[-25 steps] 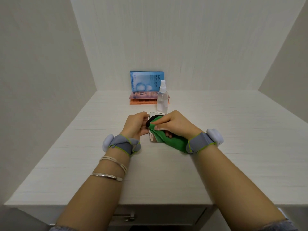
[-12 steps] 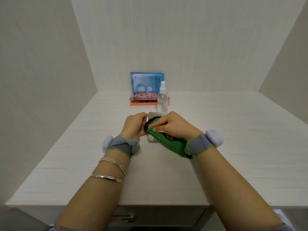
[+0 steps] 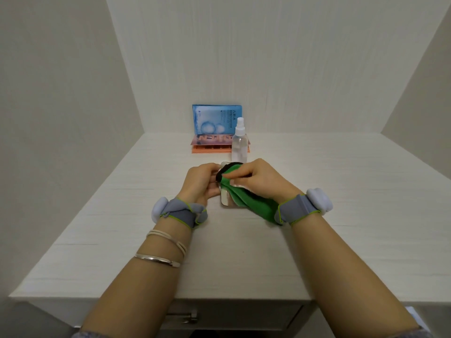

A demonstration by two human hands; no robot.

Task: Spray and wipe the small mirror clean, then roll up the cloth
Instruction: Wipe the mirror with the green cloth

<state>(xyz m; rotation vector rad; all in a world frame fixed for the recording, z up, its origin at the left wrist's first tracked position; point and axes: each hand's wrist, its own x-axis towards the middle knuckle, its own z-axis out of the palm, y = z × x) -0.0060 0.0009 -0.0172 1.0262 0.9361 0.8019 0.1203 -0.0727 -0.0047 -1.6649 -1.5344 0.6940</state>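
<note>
Small mirror (image 3: pixel 227 200) gripped by the left hand (image 3: pixel 201 182); right hand (image 3: pixel 258 178) presses the bunched green cloth (image 3: pixel 253 204) onto it.

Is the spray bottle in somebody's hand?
No, the spray bottle stands alone on the table behind both hands.

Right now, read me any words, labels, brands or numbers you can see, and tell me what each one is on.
"八杯水": blue packet at the back, upper right corner, in white; I am only fairly sure of this reading.
Smaller print beside it on the blue packet: too small to read.
Large pale letters on the pink packet lying in front of it: blurred and seemingly upside down, not readable.
Spray bottle: no label visible.
</note>
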